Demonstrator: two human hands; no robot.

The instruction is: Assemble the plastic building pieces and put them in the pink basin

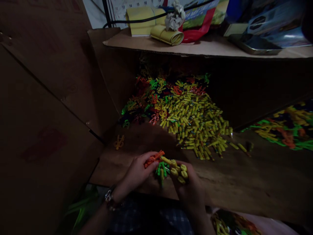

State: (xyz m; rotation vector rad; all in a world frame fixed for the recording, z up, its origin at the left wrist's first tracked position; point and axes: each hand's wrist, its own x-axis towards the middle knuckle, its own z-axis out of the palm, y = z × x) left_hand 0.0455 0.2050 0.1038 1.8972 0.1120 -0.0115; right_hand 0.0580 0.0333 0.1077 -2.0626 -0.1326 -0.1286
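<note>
Fingers (152, 167) of the left hand (139, 169) close around orange pieces (153, 159); the right hand (193, 187) grips yellow sticks (179, 173) just beside, green pieces (162, 168) between. Ahead lies a yellow pile (195, 120); tabletop (230, 182) stretches rightward, its near edge under the wrists, a cardboard wall (104, 81) leftward.

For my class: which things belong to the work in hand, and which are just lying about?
Likely in use:
orange bits in the left hand
yellow pieces in the right hand
green bits
yellow pile

Apparently lying about:
crumpled paper
yellow roll
</note>
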